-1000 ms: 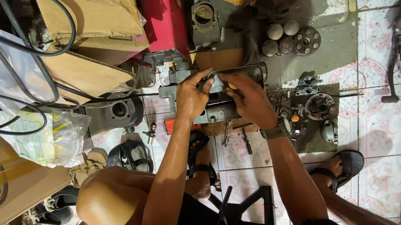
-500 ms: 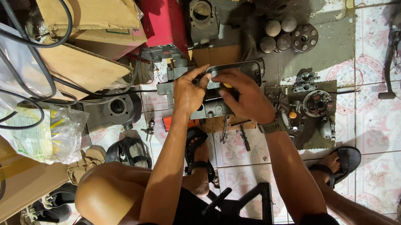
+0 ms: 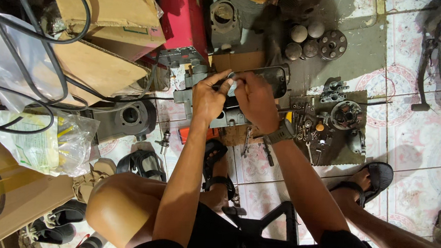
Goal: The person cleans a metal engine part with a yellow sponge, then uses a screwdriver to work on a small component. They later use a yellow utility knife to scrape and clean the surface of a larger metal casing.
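Head view: both hands (image 3: 235, 97) on engine block (image 3: 221, 114)

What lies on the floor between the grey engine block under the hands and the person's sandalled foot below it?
In the head view, an orange tool handle and loose hand tools lie between the engine block and the sandalled foot.

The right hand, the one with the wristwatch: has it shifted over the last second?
No clear move. The right hand stays at the dark oval cover on the grey metal engine part, just left of the cluster of round metal pieces.
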